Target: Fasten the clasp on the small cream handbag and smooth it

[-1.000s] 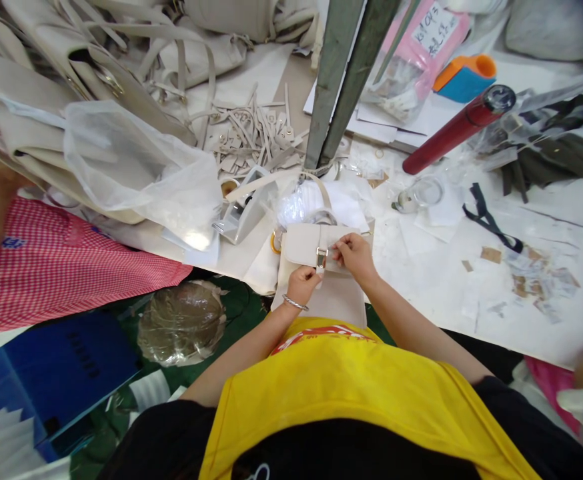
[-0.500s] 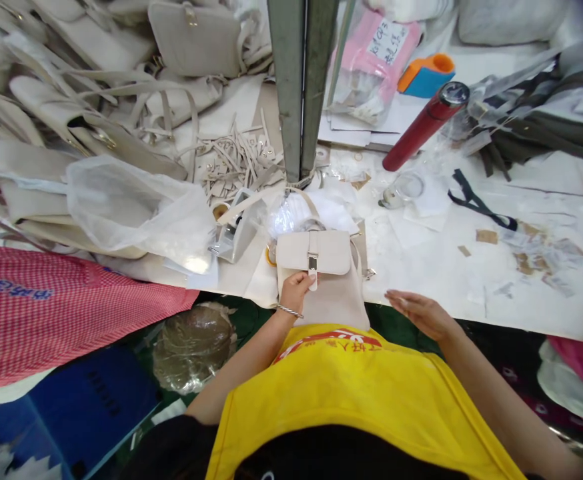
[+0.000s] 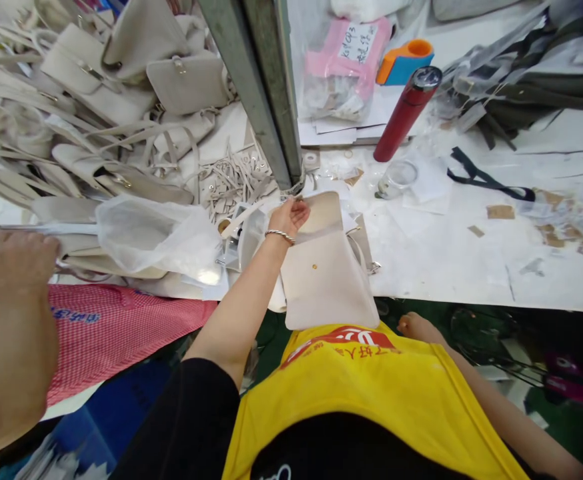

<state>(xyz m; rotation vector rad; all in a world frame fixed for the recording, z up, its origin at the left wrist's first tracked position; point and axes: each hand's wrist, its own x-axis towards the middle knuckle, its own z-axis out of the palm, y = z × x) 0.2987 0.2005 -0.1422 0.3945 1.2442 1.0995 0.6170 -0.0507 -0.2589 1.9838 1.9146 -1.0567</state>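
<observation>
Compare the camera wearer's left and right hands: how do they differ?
The left hand is at the bag's open flap; the right hand is apart from the bag, beside the apron. The left hand has a bracelet at its wrist; none shows by the right hand. The left hand's fingers show loosely curled; the right hand's are hard to make out. Both are bare.

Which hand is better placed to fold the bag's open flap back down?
Left, most likely: the left hand is up by the open flap, while the right hand is low beside the yellow apron, away from the bag.
</observation>
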